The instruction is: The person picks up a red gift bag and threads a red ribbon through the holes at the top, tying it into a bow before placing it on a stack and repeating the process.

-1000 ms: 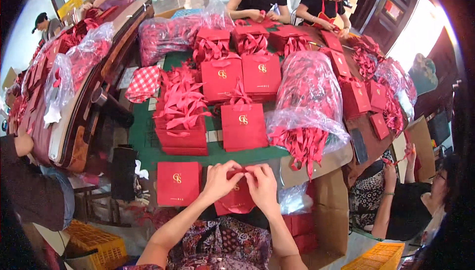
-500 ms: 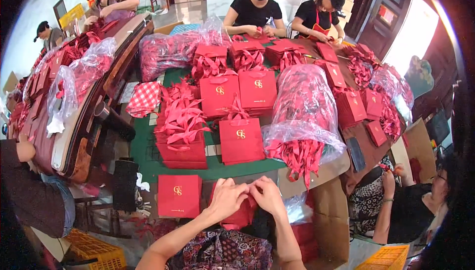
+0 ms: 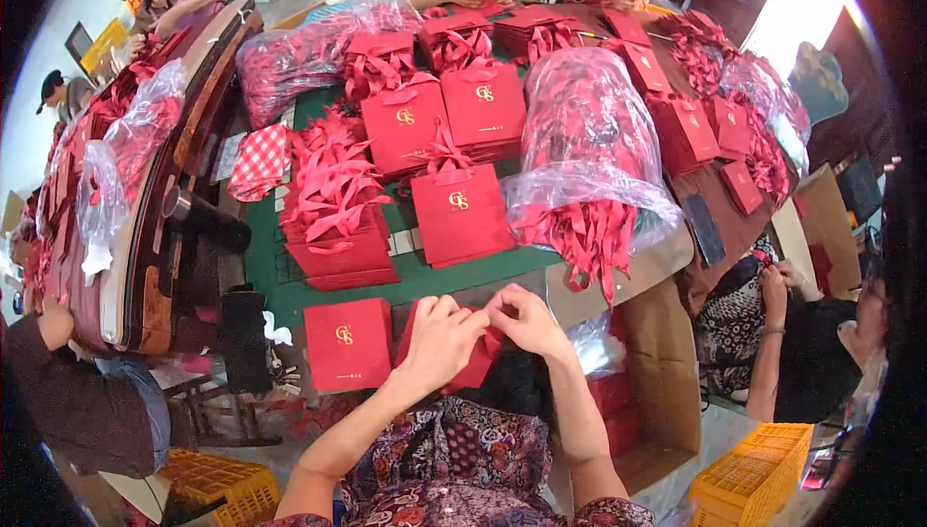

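Note:
At the near edge of the table, a red paper gift bag [image 3: 474,370] lies partly under my hands. My left hand [image 3: 441,341] is closed at its upper edge, thumb and fingers pinched together. Close beside it, my right hand [image 3: 529,322] pinches at the same edge, its fingertips nearly touching the left ones. Whether a ribbon is between the fingertips is too small to tell. Just left of my hands is a stack of flat red gift bags [image 3: 346,345] with gold print. Beyond stands a row of bags [image 3: 338,261] with loose red ribbon handles [image 3: 333,184].
A clear plastic sack [image 3: 591,121] spills red ribbons toward me. More bag stacks [image 3: 462,213] cover the green mat [image 3: 435,274]. A black tumbler [image 3: 208,223] is at left, a phone [image 3: 704,229] at right. An open carton [image 3: 661,372] stands below. Other people work around the tables.
The whole view has tilted and shifted, so the table sits higher in the picture. My hands stay pinched together at the bag's top edge, with the fingers slightly shifted.

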`<state>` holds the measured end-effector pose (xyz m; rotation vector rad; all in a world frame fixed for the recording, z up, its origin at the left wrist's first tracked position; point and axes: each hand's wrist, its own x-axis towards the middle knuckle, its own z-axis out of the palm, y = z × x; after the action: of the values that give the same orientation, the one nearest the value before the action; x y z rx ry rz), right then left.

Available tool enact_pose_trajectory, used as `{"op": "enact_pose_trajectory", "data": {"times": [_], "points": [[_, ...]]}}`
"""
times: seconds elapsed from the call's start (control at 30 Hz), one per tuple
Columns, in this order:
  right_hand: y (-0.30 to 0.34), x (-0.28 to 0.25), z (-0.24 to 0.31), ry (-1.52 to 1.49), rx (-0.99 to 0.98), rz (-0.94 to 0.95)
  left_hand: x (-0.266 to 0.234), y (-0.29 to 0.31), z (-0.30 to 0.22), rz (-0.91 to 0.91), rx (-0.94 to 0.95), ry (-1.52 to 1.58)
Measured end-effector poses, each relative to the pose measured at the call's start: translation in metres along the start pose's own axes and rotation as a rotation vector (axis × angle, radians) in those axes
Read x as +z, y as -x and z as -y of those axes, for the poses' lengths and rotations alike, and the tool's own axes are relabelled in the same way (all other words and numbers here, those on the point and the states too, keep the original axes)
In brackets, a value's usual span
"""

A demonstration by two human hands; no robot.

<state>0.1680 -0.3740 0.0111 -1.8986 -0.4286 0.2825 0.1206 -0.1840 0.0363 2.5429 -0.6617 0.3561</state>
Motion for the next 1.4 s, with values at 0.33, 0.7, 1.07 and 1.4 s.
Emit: {"op": "enact_pose_trajectory", "data": {"times": [0.33,0.7,1.07,1.4], "points": [[-0.013,0.008,-0.02,-0.024,0.111,-0.453,-0.004,-0.002,0.002,0.072,-0.245,0.245],[0.059,0.004,-0.005,0.36,0.014,-0.189,0.013,-0.012,0.035,0.017,-0.47,0.328],[0.046,0.013,0.016,-0.398,0.305,-0.263,0.024,0.007,-0.009,-0.104,-0.479,0.592],[0.024,0.018,0.012,-0.565,0.263,-0.343,0.012,0.051,-0.036,0.224,-0.714,1.123]]}}
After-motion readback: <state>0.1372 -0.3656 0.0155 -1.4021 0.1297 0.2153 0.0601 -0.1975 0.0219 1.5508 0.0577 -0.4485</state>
